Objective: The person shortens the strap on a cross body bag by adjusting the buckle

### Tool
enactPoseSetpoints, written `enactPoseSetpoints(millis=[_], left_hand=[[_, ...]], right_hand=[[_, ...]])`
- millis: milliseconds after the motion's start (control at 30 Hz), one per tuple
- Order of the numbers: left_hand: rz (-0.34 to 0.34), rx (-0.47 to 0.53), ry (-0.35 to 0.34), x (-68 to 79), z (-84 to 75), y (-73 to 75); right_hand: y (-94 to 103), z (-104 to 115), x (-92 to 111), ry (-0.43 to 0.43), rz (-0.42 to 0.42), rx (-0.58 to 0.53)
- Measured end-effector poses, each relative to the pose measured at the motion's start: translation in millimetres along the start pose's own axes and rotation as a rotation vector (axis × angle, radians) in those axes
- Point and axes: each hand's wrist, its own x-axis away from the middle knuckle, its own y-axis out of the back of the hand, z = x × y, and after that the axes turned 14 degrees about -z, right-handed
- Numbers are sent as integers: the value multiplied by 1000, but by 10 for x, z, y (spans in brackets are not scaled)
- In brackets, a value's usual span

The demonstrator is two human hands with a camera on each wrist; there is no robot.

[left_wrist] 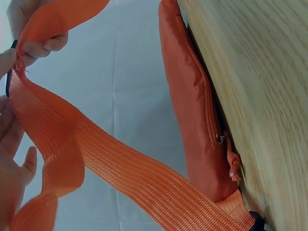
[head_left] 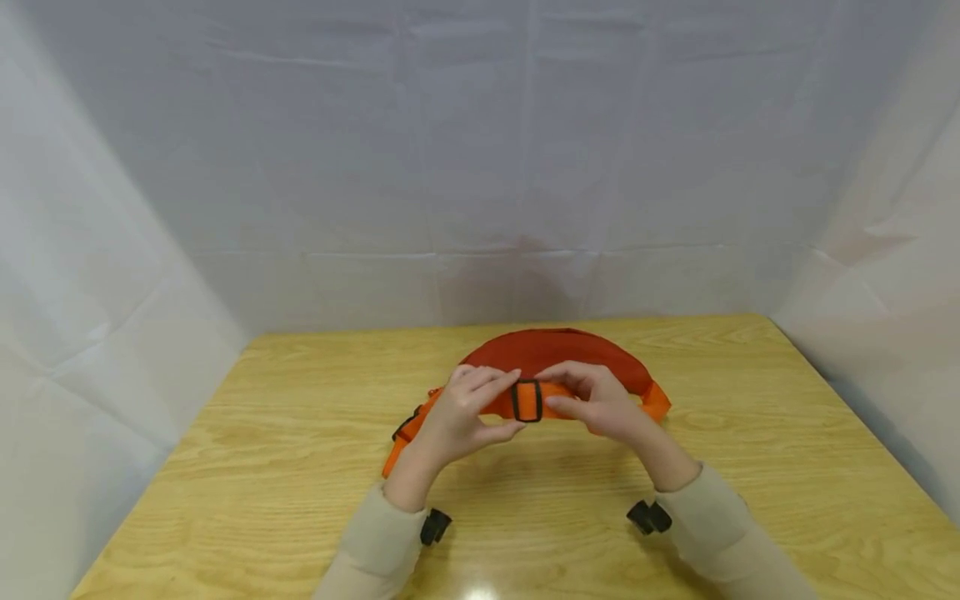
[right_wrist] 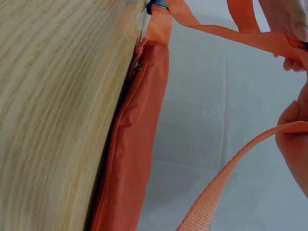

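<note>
Orange strap (left_wrist: 139, 178) and black buckle (head_left: 517, 402), raised above the bench (head_left: 262, 500).
Near side: the left hand (head_left: 468, 412) pinches the buckle between thumb and fingers; the right hand (head_left: 600, 404) is clamped on the strap just right of the buckle. Farther back, the red pouch (head_left: 562, 346), joined to the strap, rests on the bench; a pale sheet (head_left: 480, 167) hangs beyond the far edge.

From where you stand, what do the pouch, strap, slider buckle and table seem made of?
The pouch looks like thin synthetic fabric, perhaps nylon, slightly satiny, with soft creases. The strap seems matte synthetic webbing, its ribbed weave visible. The slider buckle, a smooth dark frame, is probably plastic, possibly coated metal. The table shows grain and glare, suggesting glossy wood or laminate.
</note>
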Motion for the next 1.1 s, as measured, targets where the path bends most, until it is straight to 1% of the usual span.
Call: enactPoseSetpoints(millis=[133, 400, 500, 633, 767, 867, 967, 1033, 1100], left_hand=[[2, 15, 17, 0, -11, 2], [-14, 41, -1, -15, -16, -5], [-10, 61, 0, -12, -21, -16], [17, 80, 17, -13, -37, -30], [45, 86, 53, -24, -58, -27], [44, 85, 83, -28, -66, -17], [40, 95, 107, -28, -63, -5], [42, 103, 116, -28, -57, 2], [43, 104, 120, -26, -49, 7]], right_hand=[[11, 10, -13, -54, -17, 8], [22, 28, -48, -126, -15, 42], [23, 31, -51, -164, -14, 19], [10, 18, -49, -189, -5, -28], [-7, 10, -50, -175, -2, -48], [-9, 17, -47, -162, -16, -54], [-1, 18, -41, -194, -34, -86], [10, 9, -40, -238, -40, -131], [22, -9, -44, -269, -28, -183]])
